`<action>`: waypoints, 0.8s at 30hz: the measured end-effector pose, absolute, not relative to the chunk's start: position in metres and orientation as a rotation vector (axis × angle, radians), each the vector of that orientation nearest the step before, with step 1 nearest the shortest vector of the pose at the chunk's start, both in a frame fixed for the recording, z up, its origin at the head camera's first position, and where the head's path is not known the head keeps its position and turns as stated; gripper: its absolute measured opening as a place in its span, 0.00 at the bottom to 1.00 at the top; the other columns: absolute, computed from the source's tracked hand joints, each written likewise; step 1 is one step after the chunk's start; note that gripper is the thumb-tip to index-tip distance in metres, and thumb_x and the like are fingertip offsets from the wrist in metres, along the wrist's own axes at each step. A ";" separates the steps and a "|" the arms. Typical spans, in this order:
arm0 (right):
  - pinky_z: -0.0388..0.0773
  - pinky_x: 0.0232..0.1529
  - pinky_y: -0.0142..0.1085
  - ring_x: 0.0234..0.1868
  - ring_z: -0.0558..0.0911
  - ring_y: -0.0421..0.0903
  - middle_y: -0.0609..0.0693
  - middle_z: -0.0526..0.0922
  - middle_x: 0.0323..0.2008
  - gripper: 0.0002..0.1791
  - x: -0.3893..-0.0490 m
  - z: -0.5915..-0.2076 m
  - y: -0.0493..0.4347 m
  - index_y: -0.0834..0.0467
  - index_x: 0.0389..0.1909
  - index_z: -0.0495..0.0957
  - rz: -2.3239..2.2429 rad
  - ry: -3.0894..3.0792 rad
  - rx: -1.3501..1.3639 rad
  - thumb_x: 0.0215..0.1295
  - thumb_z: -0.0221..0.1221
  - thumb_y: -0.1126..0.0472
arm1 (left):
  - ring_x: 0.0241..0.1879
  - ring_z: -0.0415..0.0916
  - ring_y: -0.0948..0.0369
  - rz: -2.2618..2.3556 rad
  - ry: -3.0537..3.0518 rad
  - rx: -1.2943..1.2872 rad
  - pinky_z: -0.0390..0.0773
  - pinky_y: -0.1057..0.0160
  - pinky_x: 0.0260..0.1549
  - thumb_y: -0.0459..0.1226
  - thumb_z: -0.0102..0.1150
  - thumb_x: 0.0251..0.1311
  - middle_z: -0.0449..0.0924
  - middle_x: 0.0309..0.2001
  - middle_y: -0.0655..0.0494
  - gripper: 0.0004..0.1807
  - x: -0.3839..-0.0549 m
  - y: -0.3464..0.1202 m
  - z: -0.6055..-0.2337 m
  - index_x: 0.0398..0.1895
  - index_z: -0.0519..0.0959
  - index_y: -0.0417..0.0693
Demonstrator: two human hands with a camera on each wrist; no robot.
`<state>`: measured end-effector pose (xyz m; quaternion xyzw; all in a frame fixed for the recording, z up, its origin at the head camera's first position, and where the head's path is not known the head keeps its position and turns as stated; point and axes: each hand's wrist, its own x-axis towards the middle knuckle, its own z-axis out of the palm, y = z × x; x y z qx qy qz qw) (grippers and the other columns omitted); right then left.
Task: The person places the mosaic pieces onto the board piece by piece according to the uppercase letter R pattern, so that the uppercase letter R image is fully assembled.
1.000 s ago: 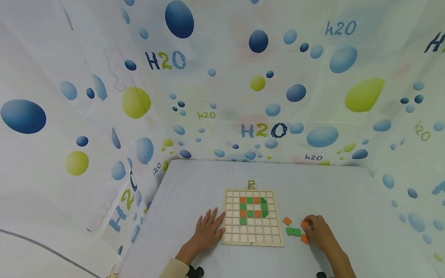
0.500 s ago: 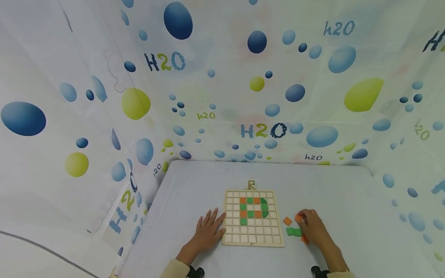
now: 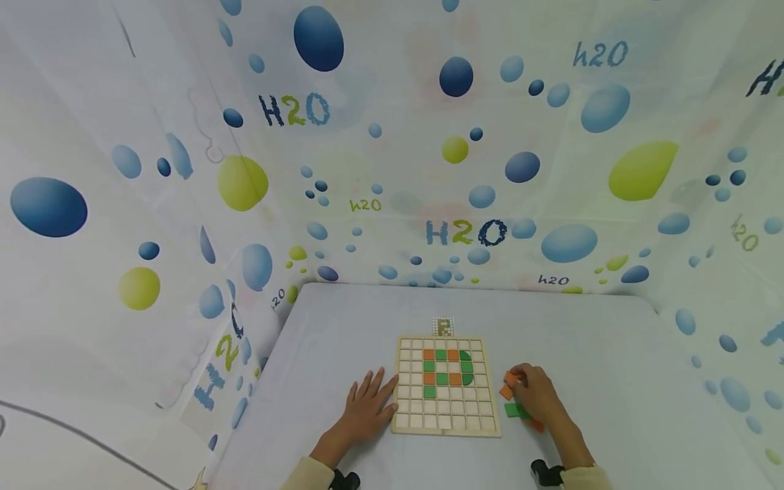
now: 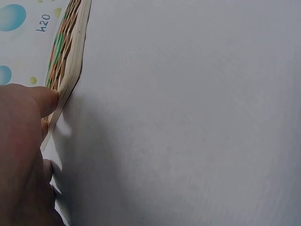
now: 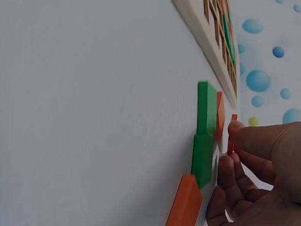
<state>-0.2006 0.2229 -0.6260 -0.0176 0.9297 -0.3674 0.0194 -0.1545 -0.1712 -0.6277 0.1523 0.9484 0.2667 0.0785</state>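
My left hand (image 3: 367,412) lies spread on the white table, with its thumb and index fingertip at the left edge of a wooden grid board (image 3: 405,407). Orange and green tiles fill some of the board's cells in a P-like shape, with curved green pieces (image 3: 467,356) on its right side. To the right of the board, my right hand (image 3: 537,393) pinches an orange square tile (image 5: 234,118) between thumb and fingers. Below that tile lie another orange tile (image 3: 505,393), two green tiles (image 5: 207,108) and an orange one (image 5: 185,202), partly hidden by the hand in the head view.
A small pattern card (image 3: 443,327) lies against the board's far edge. Behind the white table (image 3: 343,320) hangs a curtain (image 3: 398,163) printed with blue and green drops. Dark straps with devices (image 3: 545,473) sit at both wrists.
My right hand has picked up an orange tile and carried it left, toward the board, over the loose tiles. My left hand stays in place at the board's edge.
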 end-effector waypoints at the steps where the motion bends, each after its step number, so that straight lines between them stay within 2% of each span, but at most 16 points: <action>1: 0.80 0.46 0.46 0.45 0.80 0.52 0.61 0.81 0.46 0.14 -0.201 -0.626 0.220 0.69 0.54 0.80 -1.153 2.878 -0.045 0.73 0.62 0.65 | 0.82 0.44 0.33 0.800 2.842 0.453 0.42 0.24 0.73 0.50 0.47 0.80 0.51 0.84 0.38 0.32 -0.155 -0.171 -0.630 0.82 0.62 0.51; 5: 0.80 0.45 0.43 0.47 0.80 0.52 0.62 0.79 0.50 0.16 -0.201 -0.621 0.207 0.67 0.57 0.79 -1.230 2.815 0.018 0.74 0.62 0.63 | 0.84 0.42 0.37 0.770 2.852 0.444 0.42 0.26 0.75 0.52 0.46 0.81 0.50 0.85 0.42 0.33 -0.159 -0.173 -0.640 0.84 0.61 0.55; 9: 0.80 0.44 0.43 0.47 0.80 0.51 0.60 0.79 0.50 0.15 -0.201 -0.615 0.188 0.65 0.57 0.80 -1.226 2.814 0.018 0.73 0.62 0.64 | 0.84 0.42 0.37 0.769 2.858 0.441 0.41 0.27 0.75 0.52 0.46 0.81 0.49 0.85 0.43 0.33 -0.160 -0.173 -0.643 0.84 0.60 0.56; 16: 0.80 0.43 0.42 0.44 0.79 0.47 0.56 0.78 0.49 0.11 -0.193 -0.612 0.152 0.63 0.54 0.81 -1.225 2.813 -0.138 0.73 0.60 0.68 | 0.84 0.42 0.37 0.789 2.870 0.465 0.41 0.26 0.75 0.52 0.46 0.81 0.49 0.85 0.43 0.33 -0.161 -0.173 -0.646 0.84 0.60 0.57; 20: 0.80 0.43 0.40 0.43 0.78 0.44 0.54 0.78 0.46 0.12 -0.186 -0.612 0.133 0.62 0.53 0.79 -1.259 2.814 -0.276 0.72 0.64 0.69 | 0.84 0.43 0.37 0.748 2.889 0.467 0.43 0.26 0.75 0.53 0.45 0.81 0.49 0.85 0.44 0.33 -0.162 -0.174 -0.652 0.84 0.60 0.59; 24: 0.76 0.42 0.41 0.42 0.77 0.44 0.51 0.78 0.43 0.12 -0.180 -0.612 0.118 0.58 0.48 0.80 -1.207 2.861 -0.381 0.68 0.69 0.68 | 0.84 0.43 0.39 0.721 2.904 0.461 0.44 0.26 0.75 0.54 0.45 0.81 0.49 0.85 0.45 0.33 -0.162 -0.175 -0.654 0.84 0.59 0.60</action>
